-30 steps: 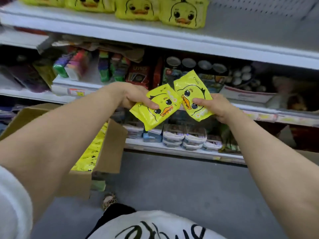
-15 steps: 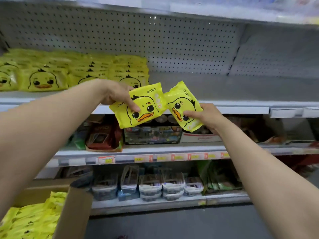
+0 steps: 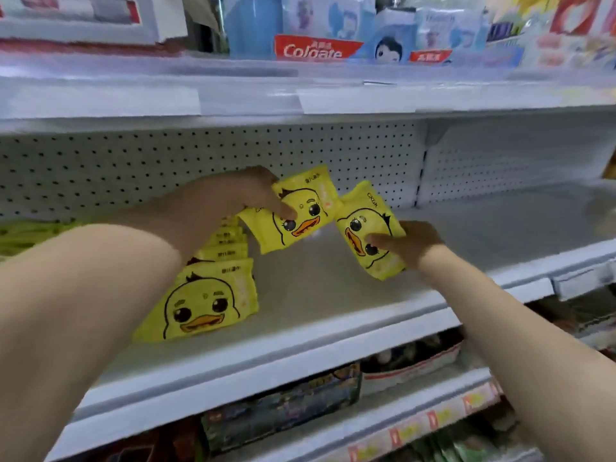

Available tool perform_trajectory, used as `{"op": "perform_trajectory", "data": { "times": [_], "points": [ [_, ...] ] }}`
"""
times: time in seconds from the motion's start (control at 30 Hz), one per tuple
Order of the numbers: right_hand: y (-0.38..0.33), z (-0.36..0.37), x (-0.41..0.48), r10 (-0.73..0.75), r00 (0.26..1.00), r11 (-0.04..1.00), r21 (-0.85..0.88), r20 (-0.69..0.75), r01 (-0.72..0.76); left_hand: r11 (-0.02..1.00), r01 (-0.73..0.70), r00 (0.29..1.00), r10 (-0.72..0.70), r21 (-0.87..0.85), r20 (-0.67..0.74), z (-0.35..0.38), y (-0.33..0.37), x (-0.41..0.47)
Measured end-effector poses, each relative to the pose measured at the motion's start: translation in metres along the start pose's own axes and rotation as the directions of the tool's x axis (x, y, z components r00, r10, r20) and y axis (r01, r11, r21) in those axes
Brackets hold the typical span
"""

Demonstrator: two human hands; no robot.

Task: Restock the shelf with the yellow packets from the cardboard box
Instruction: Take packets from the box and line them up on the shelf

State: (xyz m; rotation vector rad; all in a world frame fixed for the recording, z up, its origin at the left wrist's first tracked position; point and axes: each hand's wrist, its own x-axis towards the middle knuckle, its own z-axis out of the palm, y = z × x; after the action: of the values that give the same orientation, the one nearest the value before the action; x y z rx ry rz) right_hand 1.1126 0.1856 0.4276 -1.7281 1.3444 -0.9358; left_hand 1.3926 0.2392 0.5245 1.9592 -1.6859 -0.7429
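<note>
The white shelf spans the view, with bare board across its middle and right. A perforated white back panel rises from the rear of the shelf. On the left part of the shelf a row of yellow duck packets stands one behind another, running from the shelf's front edge back toward the panel; the front one faces outward, leaning slightly.

2 more packets are held in the air over the middle of the shelf. The left packet is tilted, duck face forward. The right packet is turned on its side, its upper corner just beside the left one; whether they touch is unclear.

The left grip pinches the left packet, thumb pressed on the printed face and fingers hidden behind. The right grip pinches the right packet the same way, thumb across the duck's face.

On the level above the shelf lies a red Colgate box; below the shelf, blurred goods fill a lower level.
</note>
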Motion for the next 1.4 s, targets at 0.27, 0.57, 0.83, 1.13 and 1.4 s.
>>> {"op": "perform_trajectory", "data": {
  "times": [0.27,0.57,0.83,1.13,1.4],
  "points": [
    [0.015,-0.011,0.034,-0.076,0.997,0.997,0.028,-0.015,0.077,0.983,-0.008,0.999,0.002,0.182,0.032,-0.004,-0.016,0.070],
    [0.017,-0.008,0.057,-0.169,0.974,0.985,0.008,0.151,0.170,0.914,0.047,0.998,-0.028,0.402,-0.054,-0.013,-0.030,0.098],
    [0.021,-0.004,0.073,-0.179,0.965,0.984,0.023,0.191,0.178,0.867,0.077,0.995,-0.037,0.492,-0.091,-0.011,-0.044,0.118],
    [0.024,0.001,0.087,-0.177,0.963,0.984,0.043,0.201,0.171,0.862,0.073,0.992,-0.010,0.501,-0.126,-0.011,-0.048,0.140],
    [0.028,0.004,0.095,-0.178,0.964,0.983,0.085,0.196,0.164,0.833,0.082,0.990,-0.006,0.547,-0.138,-0.011,-0.050,0.144]
  ]
}}
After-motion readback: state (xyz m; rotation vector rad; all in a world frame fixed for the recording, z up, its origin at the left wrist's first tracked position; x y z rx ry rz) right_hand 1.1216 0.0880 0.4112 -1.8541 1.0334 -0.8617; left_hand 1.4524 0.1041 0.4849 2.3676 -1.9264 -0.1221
